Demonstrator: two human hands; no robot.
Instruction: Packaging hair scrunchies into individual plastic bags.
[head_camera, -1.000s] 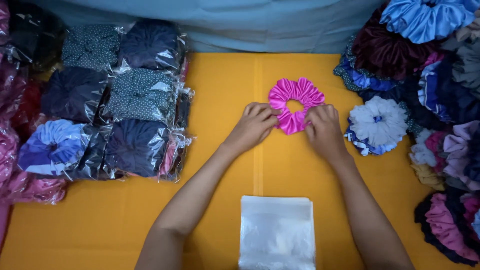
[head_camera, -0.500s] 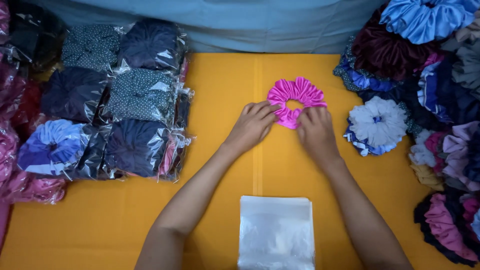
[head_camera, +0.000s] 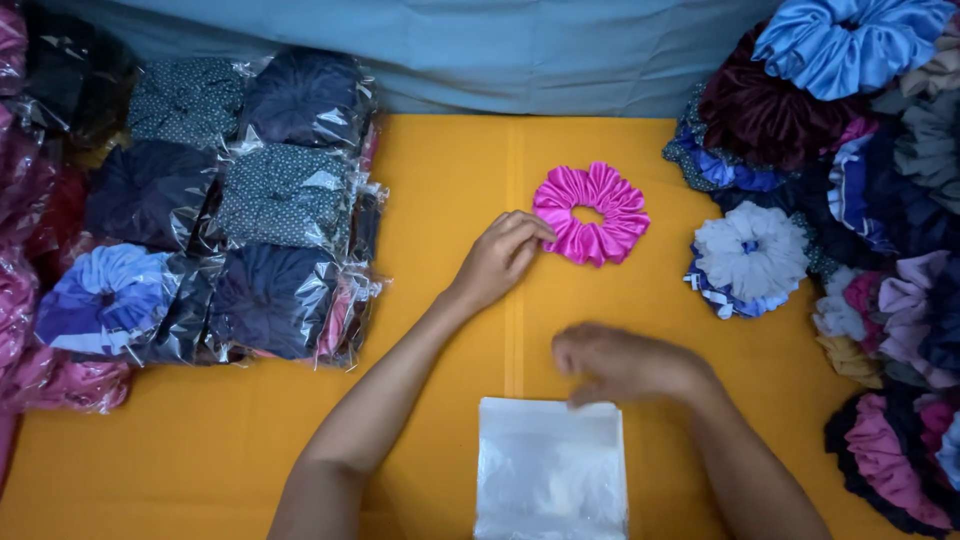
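Shiny pink satin scrunchie (head_camera: 591, 214): prob soft n slippery, pinch ruffled edge. Left hand (head_camera: 497, 256) fingertips touching it, loosely curled; right hand (head_camera: 620, 362) blurry, can't tell, over clear plastic bags (head_camera: 550, 470).

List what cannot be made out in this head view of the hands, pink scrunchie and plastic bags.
- Right hand: motion-blurred, finger positions unclear.
- Stack of clear plastic bags: cut off by bottom edge; count unreadable.
- Shiny pink satin scrunchie: whether the left hand grips or merely touches it.
- Bagged dark scrunchies: film glare hides detail.

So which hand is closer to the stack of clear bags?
The right hand, hovering at the bags' top edge. The left hand is farther up, fingertips at the pink scrunchie.
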